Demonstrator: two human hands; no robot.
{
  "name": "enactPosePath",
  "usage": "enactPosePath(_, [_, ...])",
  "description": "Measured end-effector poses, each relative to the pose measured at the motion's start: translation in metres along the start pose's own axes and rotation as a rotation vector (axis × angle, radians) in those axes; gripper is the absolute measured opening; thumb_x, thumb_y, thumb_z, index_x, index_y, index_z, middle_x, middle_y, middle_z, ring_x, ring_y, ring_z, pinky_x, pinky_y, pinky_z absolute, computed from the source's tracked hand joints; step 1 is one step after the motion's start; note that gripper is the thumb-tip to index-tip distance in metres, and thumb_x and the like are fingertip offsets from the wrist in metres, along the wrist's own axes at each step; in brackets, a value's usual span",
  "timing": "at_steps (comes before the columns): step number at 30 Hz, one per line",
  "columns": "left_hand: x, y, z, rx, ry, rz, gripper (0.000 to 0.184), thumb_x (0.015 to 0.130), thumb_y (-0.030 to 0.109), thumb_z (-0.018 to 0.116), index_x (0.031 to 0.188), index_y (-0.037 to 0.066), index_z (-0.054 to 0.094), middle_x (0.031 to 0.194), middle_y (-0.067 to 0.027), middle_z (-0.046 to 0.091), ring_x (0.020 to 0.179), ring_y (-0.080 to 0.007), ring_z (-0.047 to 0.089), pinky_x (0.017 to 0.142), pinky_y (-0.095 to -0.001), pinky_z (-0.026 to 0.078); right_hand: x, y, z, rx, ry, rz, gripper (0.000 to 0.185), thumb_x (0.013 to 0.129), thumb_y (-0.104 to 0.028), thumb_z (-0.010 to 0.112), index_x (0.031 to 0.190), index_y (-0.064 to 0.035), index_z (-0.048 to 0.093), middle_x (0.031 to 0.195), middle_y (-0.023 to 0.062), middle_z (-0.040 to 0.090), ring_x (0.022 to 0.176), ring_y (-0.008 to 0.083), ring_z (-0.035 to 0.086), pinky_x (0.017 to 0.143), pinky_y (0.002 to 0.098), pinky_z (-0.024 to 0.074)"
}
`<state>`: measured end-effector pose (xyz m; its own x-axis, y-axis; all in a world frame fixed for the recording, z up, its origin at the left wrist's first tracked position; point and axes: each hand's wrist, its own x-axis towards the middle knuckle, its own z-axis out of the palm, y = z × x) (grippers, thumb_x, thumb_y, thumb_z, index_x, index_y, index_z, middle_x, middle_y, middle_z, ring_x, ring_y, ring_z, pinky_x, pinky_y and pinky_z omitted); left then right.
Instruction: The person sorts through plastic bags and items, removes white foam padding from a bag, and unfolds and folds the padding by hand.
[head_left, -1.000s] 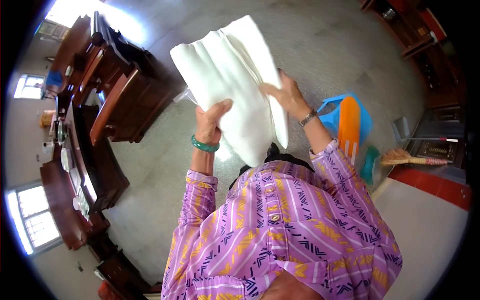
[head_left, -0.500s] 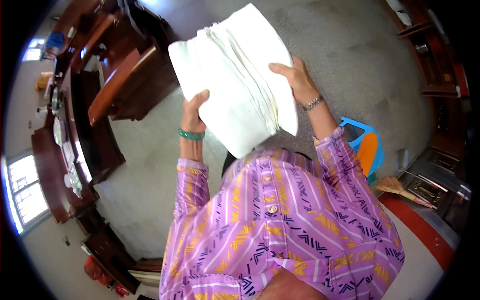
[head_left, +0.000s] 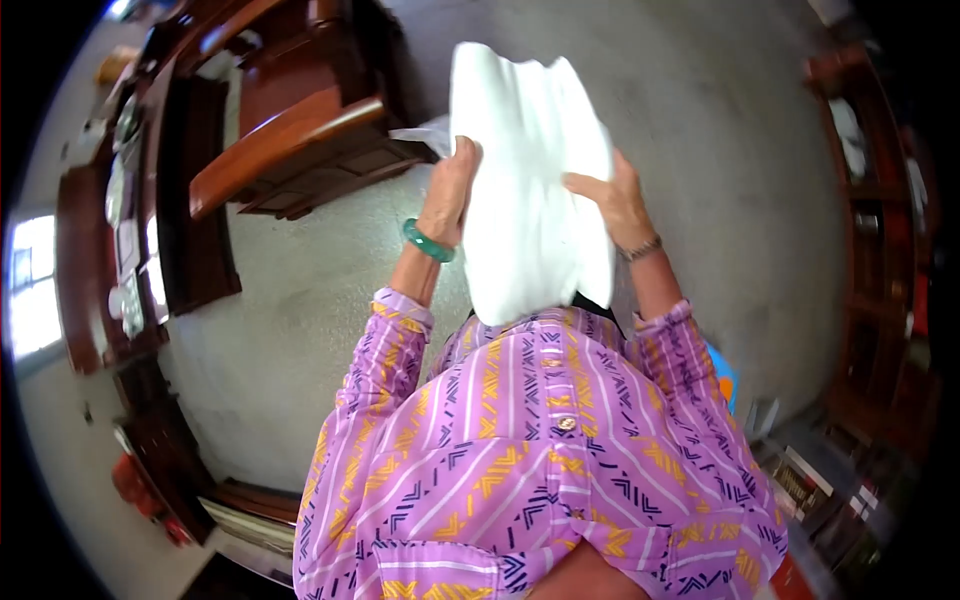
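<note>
A thick folded white cloth is held up in front of my chest, its long side running away from me. My left hand, with a green bangle at the wrist, grips its left edge, thumb on top. On the opposite edge, my right hand has its thumb pressed on the upper face and the other fingers mostly hidden behind. Soft creases run lengthwise along the cloth. A pale, translucent sheet shows just beyond my left hand; whether it touches the cloth I cannot tell.
A carved wooden bench stands ahead on the left, with a long dark table beside it. Wooden shelves line the right side. Part of a blue and orange plastic object shows by my right sleeve, over the grey floor.
The white cloth has swung straighter and looks narrower, its open layers no longer facing up. My hands are closer together. The whole view has shifted, and the bench sits further right.
</note>
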<state>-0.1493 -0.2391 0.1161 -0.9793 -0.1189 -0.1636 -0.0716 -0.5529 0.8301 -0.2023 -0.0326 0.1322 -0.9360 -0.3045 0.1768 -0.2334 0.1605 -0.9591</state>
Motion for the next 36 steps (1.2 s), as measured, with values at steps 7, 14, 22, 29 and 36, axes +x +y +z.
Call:
enactPosePath(7, [0.009,-0.022,-0.064,-0.004,0.222,0.036,0.035,0.089,0.029,0.04,0.107,0.002,0.052,0.099,-0.0115,0.057,0.082,-0.0195,0.057,0.068,-0.0341,0.05,0.015,0.008,-0.015,0.148,0.097,0.064,0.05,0.066,-0.012,0.064,0.109,0.007,0.049,0.097,0.0172,0.057,0.084,0.0228,0.057,0.072,0.0307,0.0462])
enactPosePath(14, [-0.005,0.014,-0.172,-0.02,0.543,0.333,0.036,0.085,0.016,0.048,0.118,0.01,0.035,0.088,-0.007,0.055,0.071,-0.0219,0.059,0.058,-0.0425,0.054,0.024,0.039,-0.048,0.073,0.071,0.138,0.048,0.066,-0.01,0.064,0.108,0.0068,0.049,0.097,0.0161,0.057,0.085,0.0216,0.057,0.076,0.0313,0.0454])
enactPosePath(22, [0.051,0.077,-0.255,0.269,0.449,0.457,0.034,0.086,0.016,0.049,0.118,0.009,0.043,0.088,-0.0061,0.059,0.06,-0.0175,0.059,0.045,-0.0291,0.051,0.038,0.085,-0.076,0.136,0.245,0.102,0.048,0.064,0.0,0.06,0.111,0.0045,0.049,0.1,0.0107,0.057,0.088,0.02,0.055,0.08,0.0307,0.0441])
enactPosePath(29, [0.222,0.033,-0.407,0.654,0.323,0.538,0.042,0.075,0.01,0.067,0.114,0.007,0.051,0.082,-0.0058,0.061,0.07,-0.0168,0.06,0.062,-0.0325,0.052,0.07,0.08,-0.08,0.118,0.534,0.121,0.055,0.061,-0.003,0.062,0.114,0.0046,0.047,0.103,0.0117,0.055,0.09,0.0235,0.054,0.08,0.031,0.0433])
enactPosePath(36, [0.258,-0.072,-0.396,1.315,0.506,-0.408,0.087,0.064,0.034,0.073,0.135,0.03,0.023,0.141,-0.0168,0.016,0.127,-0.0414,0.018,0.096,-0.0608,0.024,0.101,0.042,-0.062,0.18,0.612,0.071,0.057,0.064,0.0,0.06,0.118,0.0069,0.042,0.108,0.0145,0.053,0.095,0.0262,0.054,0.083,0.0339,0.0438])
